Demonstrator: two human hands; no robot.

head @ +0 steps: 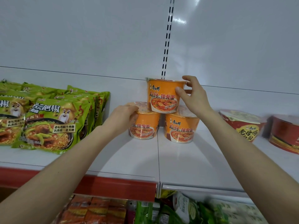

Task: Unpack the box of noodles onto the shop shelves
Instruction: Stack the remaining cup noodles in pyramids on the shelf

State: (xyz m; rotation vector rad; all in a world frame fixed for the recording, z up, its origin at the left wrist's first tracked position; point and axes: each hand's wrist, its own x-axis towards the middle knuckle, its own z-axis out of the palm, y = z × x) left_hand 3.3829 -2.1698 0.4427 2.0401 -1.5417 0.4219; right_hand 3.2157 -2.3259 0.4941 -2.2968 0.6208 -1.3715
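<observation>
Green plastic noodle packets (48,117) lean near the white metal shelf's (186,162) left end. The left hand (124,117) grips the lower-left orange paper noodle cup (144,126); the right hand (192,94) pinches the top orange cup (163,96), stacked mid-shelf. Red noodle bowls (242,125) sit rightward.

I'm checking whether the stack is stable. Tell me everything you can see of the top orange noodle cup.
The top orange noodle cup is a tapered tub, wider at the rim, with a sealed lid, black and red Chinese lettering and a noodle-bowl picture. It stands upright, bridging the two lower orange cups on the white shelf. The right hand grips its right side near the rim.
</observation>
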